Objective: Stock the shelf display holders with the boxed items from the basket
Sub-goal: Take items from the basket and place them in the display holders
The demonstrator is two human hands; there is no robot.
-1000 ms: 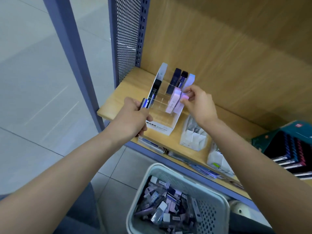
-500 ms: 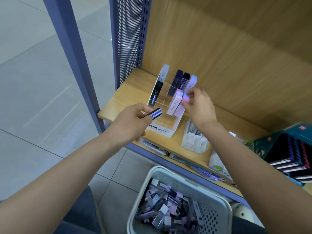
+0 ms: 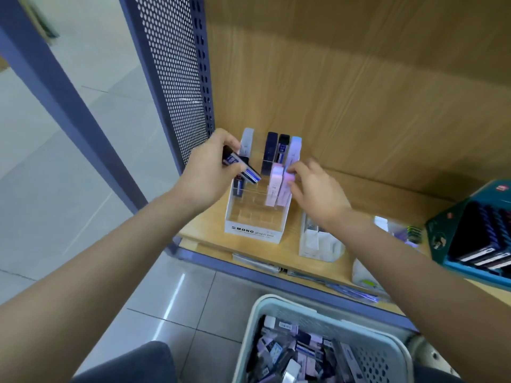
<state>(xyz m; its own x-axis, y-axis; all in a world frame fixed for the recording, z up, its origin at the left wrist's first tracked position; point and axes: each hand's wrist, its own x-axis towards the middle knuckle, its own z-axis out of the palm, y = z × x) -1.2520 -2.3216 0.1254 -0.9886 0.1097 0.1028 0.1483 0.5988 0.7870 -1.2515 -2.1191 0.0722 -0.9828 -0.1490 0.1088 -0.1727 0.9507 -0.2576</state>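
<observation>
A clear tiered display holder (image 3: 253, 230) labelled MONO stands on the wooden shelf (image 3: 340, 189). Its back rows hold dark and pale boxes (image 3: 279, 150), and pink boxes (image 3: 276, 186) stand in its right slots. My left hand (image 3: 207, 172) grips a dark blue box (image 3: 243, 168) over the holder's left column. My right hand (image 3: 315, 189) pinches a small lilac box (image 3: 289, 176) beside the pink ones. The pale basket (image 3: 276, 305) below holds several more boxes.
A perforated blue metal side panel (image 3: 174, 73) stands left of the holder. Smaller clear holders (image 3: 318, 244) sit to the right, then a teal display box (image 3: 475, 230) of dark items. Grey tiled floor lies at left.
My left hand rose with the dark blue box from the holder's front corner to above its left column. My right hand stayed at the pink boxes. The view moved closer.
</observation>
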